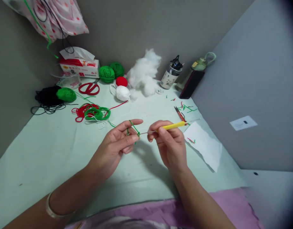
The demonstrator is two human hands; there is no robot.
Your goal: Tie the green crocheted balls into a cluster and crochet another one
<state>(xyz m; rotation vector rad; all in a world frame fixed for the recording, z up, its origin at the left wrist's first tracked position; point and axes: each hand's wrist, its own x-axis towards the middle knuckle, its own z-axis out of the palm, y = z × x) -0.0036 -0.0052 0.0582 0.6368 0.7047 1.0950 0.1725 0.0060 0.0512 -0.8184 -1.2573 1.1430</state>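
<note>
Green yarn (134, 126) runs over the raised index finger of my left hand (119, 140), and its thumb pinches a small green knot of it. My right hand (171, 143) grips a crochet hook (172, 126) with a yellow handle, its metal shaft pointing left. The hook's tip meets the green yarn at my left fingertips, so the exact stitch is too small to make out. From my left hand the strand trails back toward a loose green coil (97, 113) lying with red yarn (82, 111) and a white strand.
Red-handled scissors (89, 88), green yarn balls (106, 74), a white ball (123, 93) and fluffy stuffing (145, 73) line the back. On the right are small snips (180, 115), yarn scraps, a paper sheet (205, 148), a phone (192, 84) and a bottle (199, 64).
</note>
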